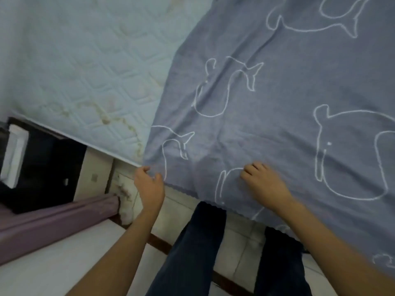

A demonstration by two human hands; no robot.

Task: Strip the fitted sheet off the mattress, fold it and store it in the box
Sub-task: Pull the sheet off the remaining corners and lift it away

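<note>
1. Two hands reach out in the head view, both at the near edge of the bed.
2. A blue-grey sheet (288,92) with white whale shapes drawn on it lies over the right part of the mattress (85,60). It looks mostly flat, with a few soft wrinkles.
3. On the left, the mattress is bare. It is pale blue, with stitched squares and some brown stains.
4. The near edge of the sheet hangs down over the side of the mattress, in front of the person's legs (192,242).
5. The left hand (149,186) is at the sheet's near left corner. Its fingers and thumb are curled, and the corner of the cloth sits between them, so it is holding the sheet there.
6. The right hand (265,182) rests on top of the sheet, a bit to the right, close to the same edge. Its fingers are bent down onto the cloth. I cannot tell if it has any cloth pinched in them.
7. The legs wear dark blue trousers and stand on a pale tiled floor (241,242), right next to the bed.
8. Far on the left there is a dark piece of furniture (42,167), and below it a long purple cloth (53,223).
</note>
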